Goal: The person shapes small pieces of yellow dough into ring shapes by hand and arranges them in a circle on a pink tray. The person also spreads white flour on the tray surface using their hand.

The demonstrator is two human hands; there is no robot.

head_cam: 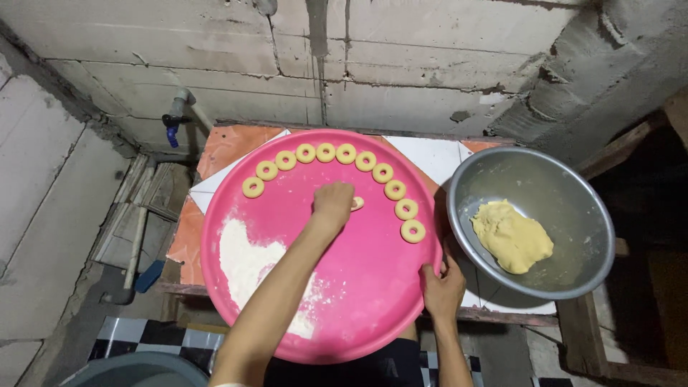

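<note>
A big round pink tray lies on a small tiled table. Several ring-shaped pieces of yellow dough form an arc along its far and right rim. My left hand reaches to the tray's middle, its fingers curled on a small piece of dough that shows just at its right side. My right hand grips the tray's near right rim. A patch of white flour covers the left part of the tray.
A metal bowl with a lump of yellow dough stands right of the tray, touching it. Rough concrete block walls close in behind and left. A tap sticks out at the back left. A grey tub rim shows bottom left.
</note>
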